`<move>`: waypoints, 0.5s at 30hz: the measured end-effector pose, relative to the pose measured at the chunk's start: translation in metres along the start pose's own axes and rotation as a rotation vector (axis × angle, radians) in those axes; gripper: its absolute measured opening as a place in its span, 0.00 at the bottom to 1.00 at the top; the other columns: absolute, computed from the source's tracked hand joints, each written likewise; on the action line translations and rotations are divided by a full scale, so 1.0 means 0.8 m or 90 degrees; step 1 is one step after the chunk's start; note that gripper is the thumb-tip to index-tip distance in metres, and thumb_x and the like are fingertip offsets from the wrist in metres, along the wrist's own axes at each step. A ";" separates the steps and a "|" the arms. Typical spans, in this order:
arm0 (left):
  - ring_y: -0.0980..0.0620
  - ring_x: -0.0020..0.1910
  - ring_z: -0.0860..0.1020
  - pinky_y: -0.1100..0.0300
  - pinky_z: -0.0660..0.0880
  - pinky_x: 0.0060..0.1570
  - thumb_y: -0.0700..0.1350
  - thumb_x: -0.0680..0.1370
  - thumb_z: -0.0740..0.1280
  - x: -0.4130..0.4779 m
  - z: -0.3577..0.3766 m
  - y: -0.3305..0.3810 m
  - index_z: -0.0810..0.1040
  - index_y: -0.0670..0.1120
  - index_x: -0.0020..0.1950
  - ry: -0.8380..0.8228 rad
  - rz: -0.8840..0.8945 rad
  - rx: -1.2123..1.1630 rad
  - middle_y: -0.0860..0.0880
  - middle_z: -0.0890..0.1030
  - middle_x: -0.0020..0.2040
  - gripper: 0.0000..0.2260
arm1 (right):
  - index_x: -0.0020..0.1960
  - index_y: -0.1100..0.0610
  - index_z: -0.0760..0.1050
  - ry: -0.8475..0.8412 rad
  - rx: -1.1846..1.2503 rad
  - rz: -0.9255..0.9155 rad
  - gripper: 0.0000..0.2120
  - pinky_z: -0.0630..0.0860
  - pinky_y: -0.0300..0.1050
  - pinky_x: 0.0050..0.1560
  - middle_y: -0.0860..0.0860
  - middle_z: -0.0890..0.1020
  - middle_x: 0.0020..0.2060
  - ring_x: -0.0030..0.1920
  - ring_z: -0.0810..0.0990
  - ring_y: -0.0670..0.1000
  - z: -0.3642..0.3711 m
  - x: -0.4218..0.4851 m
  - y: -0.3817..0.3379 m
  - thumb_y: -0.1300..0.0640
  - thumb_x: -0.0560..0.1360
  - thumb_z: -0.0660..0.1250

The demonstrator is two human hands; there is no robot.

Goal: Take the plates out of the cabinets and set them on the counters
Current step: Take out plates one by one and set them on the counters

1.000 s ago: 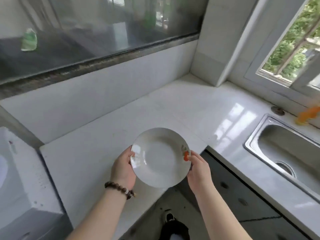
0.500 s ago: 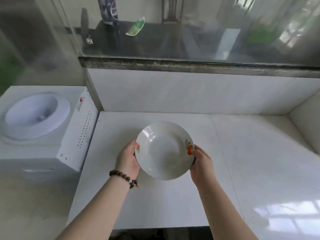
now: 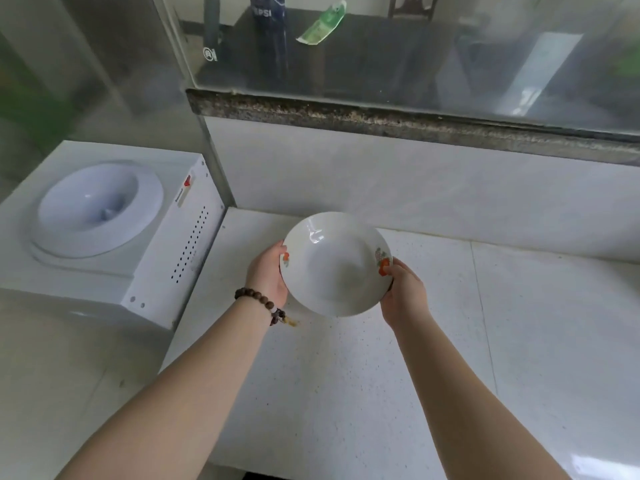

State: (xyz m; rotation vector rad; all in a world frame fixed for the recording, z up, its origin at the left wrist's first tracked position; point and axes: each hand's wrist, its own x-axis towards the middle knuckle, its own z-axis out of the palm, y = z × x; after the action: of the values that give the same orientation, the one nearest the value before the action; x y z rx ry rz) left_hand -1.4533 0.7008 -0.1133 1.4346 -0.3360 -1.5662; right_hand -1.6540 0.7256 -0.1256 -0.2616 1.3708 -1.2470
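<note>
A deep white plate (image 3: 334, 268) with small red flower marks on its rim hangs above the white counter (image 3: 346, 393), tilted a little toward me. My left hand (image 3: 268, 273) grips its left rim, with a bead bracelet on the wrist. My right hand (image 3: 403, 294) grips the right rim, thumb on top by the red mark. The fingers of both hands are hidden under the plate.
A white water dispenser (image 3: 104, 223) stands against the counter's left end. A white tiled wall (image 3: 415, 192) rises behind the counter, topped by a dark stone sill (image 3: 381, 119) and a glass pane. Bare counter stretches right and toward me.
My view has turned left from the sink corner to this counter by the dispenser. Both hands have carried the plate forward, farther over the counter, and the grip is unchanged.
</note>
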 end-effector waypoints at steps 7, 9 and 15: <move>0.46 0.46 0.82 0.54 0.78 0.46 0.44 0.79 0.63 0.038 0.012 0.004 0.79 0.38 0.54 0.021 -0.030 0.032 0.45 0.84 0.48 0.12 | 0.51 0.64 0.80 0.046 0.035 0.037 0.15 0.75 0.56 0.63 0.63 0.82 0.55 0.52 0.80 0.60 0.008 0.035 -0.003 0.70 0.71 0.57; 0.45 0.48 0.79 0.53 0.77 0.46 0.45 0.78 0.64 0.045 0.012 0.004 0.78 0.37 0.56 0.018 -0.034 0.053 0.43 0.81 0.50 0.13 | 0.48 0.63 0.80 0.047 0.042 0.041 0.14 0.74 0.55 0.62 0.61 0.82 0.51 0.50 0.79 0.59 0.008 0.037 -0.002 0.70 0.73 0.57; 0.44 0.50 0.78 0.51 0.77 0.48 0.46 0.77 0.64 0.058 0.010 0.000 0.78 0.39 0.57 -0.007 -0.050 0.043 0.42 0.80 0.50 0.13 | 0.47 0.63 0.80 0.055 0.042 0.054 0.13 0.75 0.54 0.62 0.61 0.82 0.50 0.51 0.80 0.58 0.006 0.043 0.004 0.69 0.73 0.57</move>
State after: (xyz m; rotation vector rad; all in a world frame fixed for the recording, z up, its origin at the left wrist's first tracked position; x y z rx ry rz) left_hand -1.4541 0.6618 -0.1401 1.5077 -0.3461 -1.6410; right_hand -1.6579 0.6983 -0.1469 -0.1048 1.3972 -1.2420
